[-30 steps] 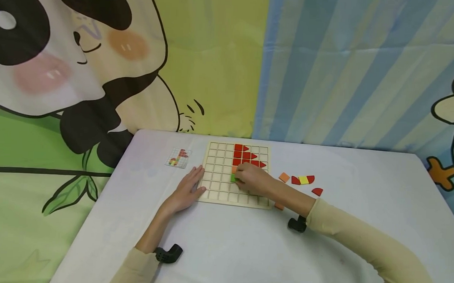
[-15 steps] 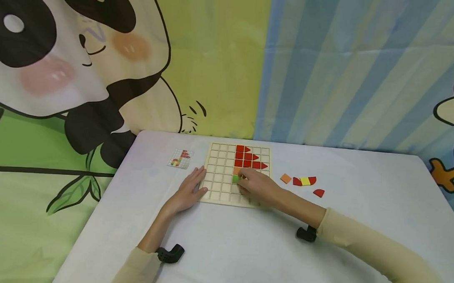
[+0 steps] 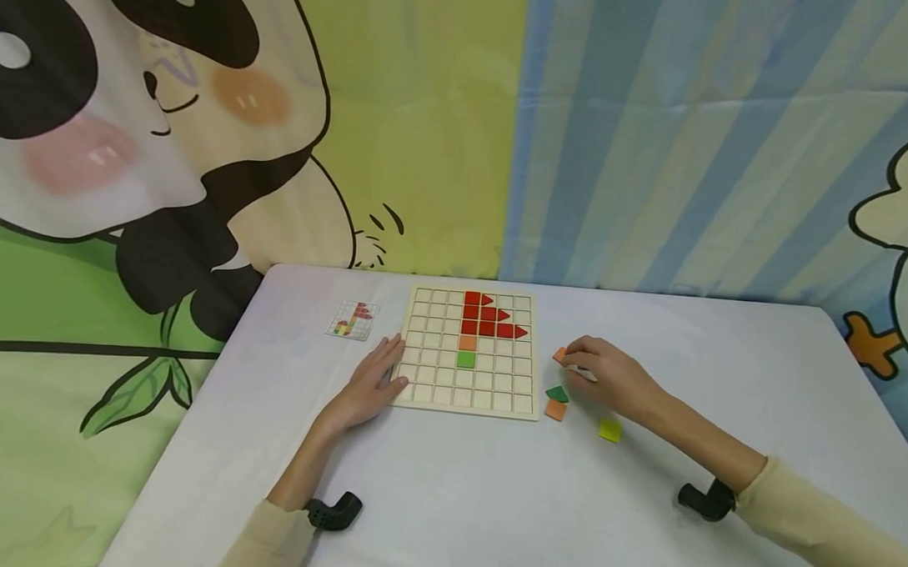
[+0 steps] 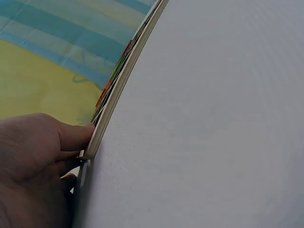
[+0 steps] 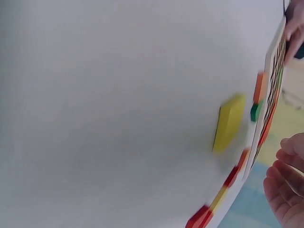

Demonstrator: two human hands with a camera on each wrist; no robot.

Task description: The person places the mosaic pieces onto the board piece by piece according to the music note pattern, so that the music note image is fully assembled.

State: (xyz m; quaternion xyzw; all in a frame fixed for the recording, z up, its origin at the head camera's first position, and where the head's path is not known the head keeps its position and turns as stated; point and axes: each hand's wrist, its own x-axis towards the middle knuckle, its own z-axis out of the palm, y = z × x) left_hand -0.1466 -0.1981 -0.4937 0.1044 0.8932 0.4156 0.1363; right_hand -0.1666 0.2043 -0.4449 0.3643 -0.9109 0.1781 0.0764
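Observation:
A wooden grid board (image 3: 495,387) lies on the table with red square and pointed tiles (image 3: 471,312) in its upper rows. Below them, one orange tile (image 3: 468,342) and one green tile (image 3: 465,360) fill cells in the same column. My left hand (image 3: 368,382) rests against the board's left edge, fingers extended and thumb touching the rim. To the right of the board, my right hand (image 3: 608,374) hovers over the loose pieces, thumb and fingers apart, holding nothing. A loose orange tile (image 3: 560,355) shows partly beside its fingertips.
Near the board's right edge lie a dark green piece (image 3: 558,394) and another orange tile (image 3: 555,410). A yellow tile (image 3: 610,430) sits nearer the front. Red pieces (image 5: 197,217) show in the right wrist view. A pattern card (image 3: 353,320) lies left of the board.
My right hand has left the green tile on the board and moved right to the loose pieces, uncovering the lower cells. The left hand stays at the board's edge.

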